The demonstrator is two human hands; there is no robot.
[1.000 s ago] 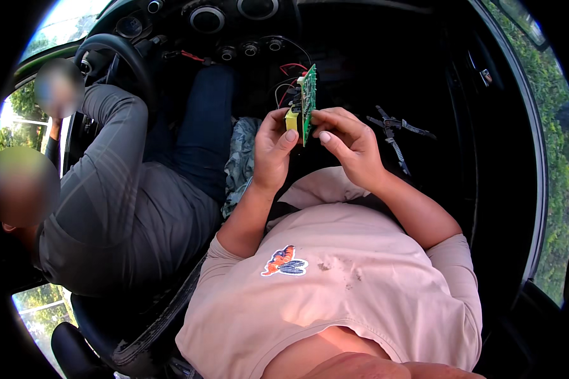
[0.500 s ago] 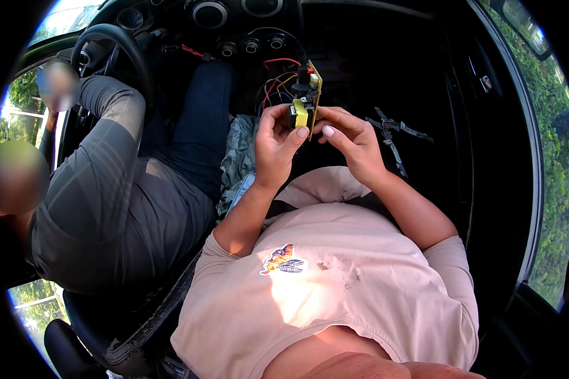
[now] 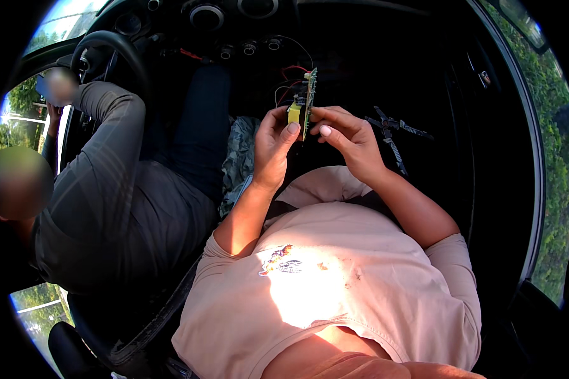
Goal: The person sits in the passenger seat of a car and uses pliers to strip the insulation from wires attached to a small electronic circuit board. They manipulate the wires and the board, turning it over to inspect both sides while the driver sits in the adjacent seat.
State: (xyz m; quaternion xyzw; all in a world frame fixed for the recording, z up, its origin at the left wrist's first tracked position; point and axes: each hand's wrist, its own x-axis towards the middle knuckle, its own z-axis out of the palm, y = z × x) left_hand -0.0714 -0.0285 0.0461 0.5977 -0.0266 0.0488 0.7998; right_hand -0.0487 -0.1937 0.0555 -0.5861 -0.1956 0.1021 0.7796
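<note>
A circuit board (image 3: 310,95) stands nearly on edge in front of me, its far end tipped up. On its left face sits a yellow block-shaped component (image 3: 294,113), and thin wires (image 3: 287,71), some red, run from the left of the board. My left hand (image 3: 273,144) is closed round the board's near end, its thumb against the yellow component. At the board's right face, my right hand (image 3: 354,140) has its fingers curled, with the index fingertip against the board and the thumb close by. What the lower fingers touch is hidden.
A metal multitool (image 3: 391,132), spread open, lies beyond my right forearm. To my left another person (image 3: 107,170) sits behind a steering wheel (image 3: 117,38). Camouflage cloth (image 3: 239,155) lies between us. The car door (image 3: 487,158) is on my right, the dashboard (image 3: 246,25) ahead.
The board has turned in my hands, so its right face with green edging shows more and the yellow component looks narrower. Both hands stay in nearly the same place.
</note>
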